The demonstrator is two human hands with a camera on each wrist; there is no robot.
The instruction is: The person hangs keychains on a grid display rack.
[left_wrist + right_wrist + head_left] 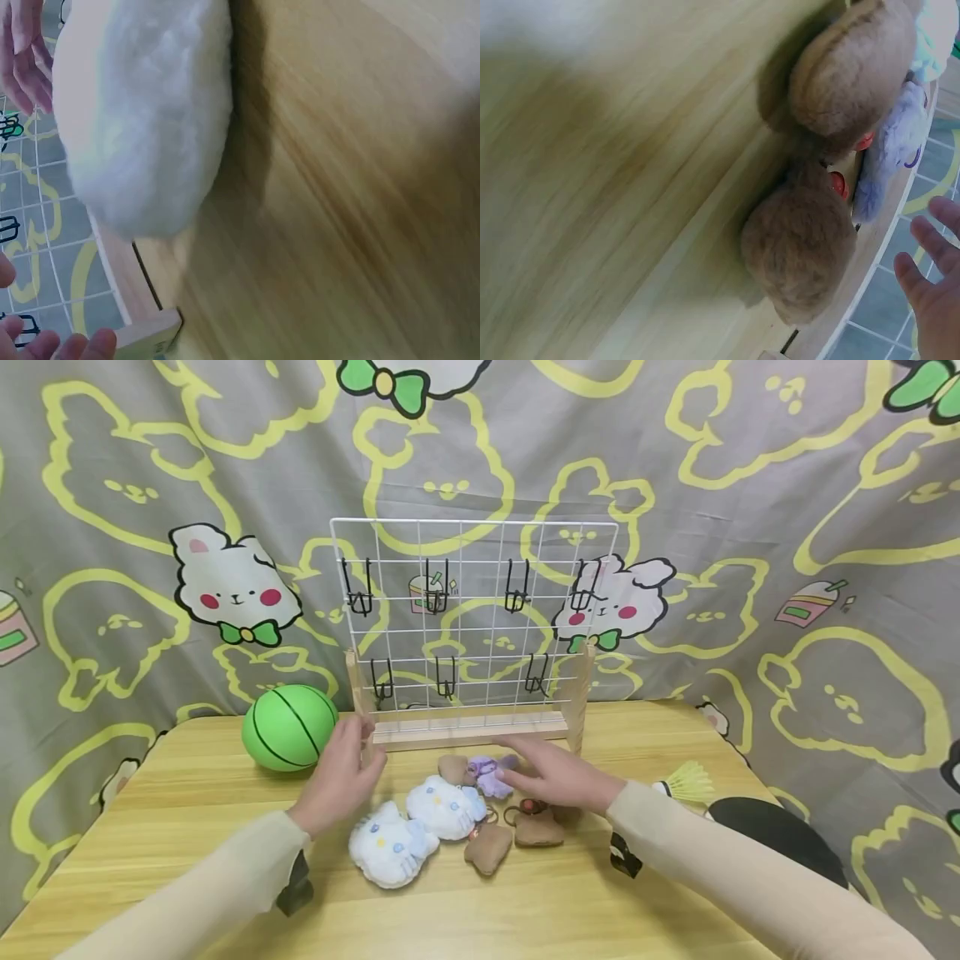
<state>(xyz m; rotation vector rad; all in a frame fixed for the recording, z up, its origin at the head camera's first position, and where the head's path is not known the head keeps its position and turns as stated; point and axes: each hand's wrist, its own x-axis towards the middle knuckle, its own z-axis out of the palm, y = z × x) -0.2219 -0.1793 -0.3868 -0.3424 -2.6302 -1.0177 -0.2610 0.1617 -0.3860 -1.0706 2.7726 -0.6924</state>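
My left hand [341, 777] hovers beside the rack's left wooden post, fingers loosely bent and holding nothing; its fingertips [94, 346] show at the lower left of the left wrist view. My right hand [558, 774] reaches over the plush keychains with fingers extended, nearest a purple plush keychain [491, 779]; cannot tell if they touch. Two white cat-face plush toys [390, 846] with blue bows lie at centre left. Brown plush keychains [489, 850] lie beside them, one [453, 768] partly behind. In the right wrist view, brown plush [799, 251] rests below the right hand [941, 300].
A white wire grid rack [480, 631] with black hooks stands on a wooden base [472, 729] behind the toys. Left of it sits a green ball [290, 727]. A yellow shuttlecock [688, 782] and a black round object [776, 839] lie at the right of the wooden table [420, 927].
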